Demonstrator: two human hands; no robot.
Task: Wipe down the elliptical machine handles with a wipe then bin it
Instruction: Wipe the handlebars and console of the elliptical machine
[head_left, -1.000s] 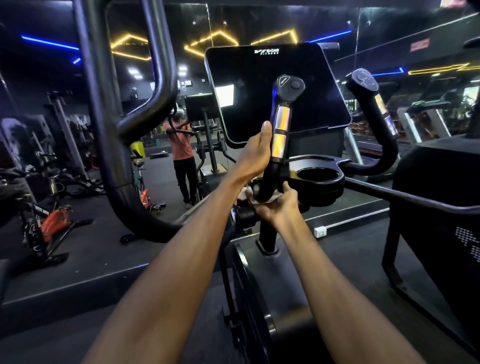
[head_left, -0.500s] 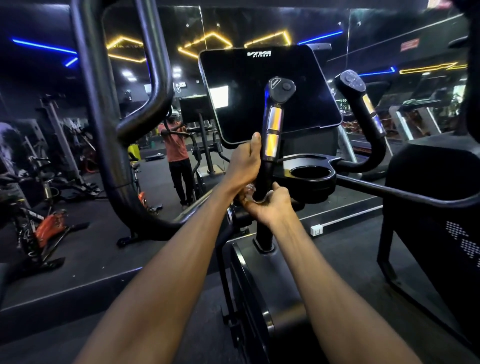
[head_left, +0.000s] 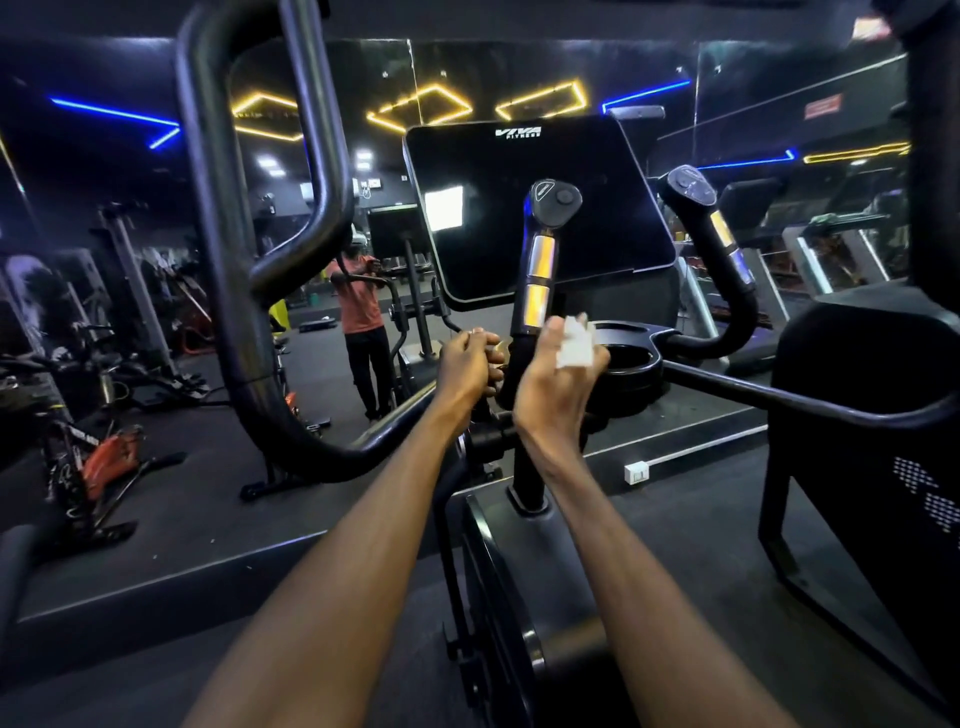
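The elliptical's inner left handle (head_left: 540, 260) rises upright in front of the black console (head_left: 498, 208), with two shiny sensor plates on it. My right hand (head_left: 556, 384) is just right of its lower part, palm towards me, pinching a crumpled white wipe (head_left: 574, 348) between thumb and fingers, off the handle. My left hand (head_left: 467, 364) sits left of the handle's base with its fingers curled; nothing shows in its grasp. The inner right handle (head_left: 722, 244) curves up further right. A large black swing arm (head_left: 228, 260) loops at the left.
A cup holder (head_left: 631, 371) lies just behind my right hand. A crossbar (head_left: 779, 395) runs right to a black housing (head_left: 872, 415). A mirror wall ahead reflects a person at this machine. Exercise bikes (head_left: 104, 457) stand left. No bin is in view.
My right hand has lifted the wipe off the handle's base and turned palm towards me. My left hand has let go of the handle and slid down to its left.
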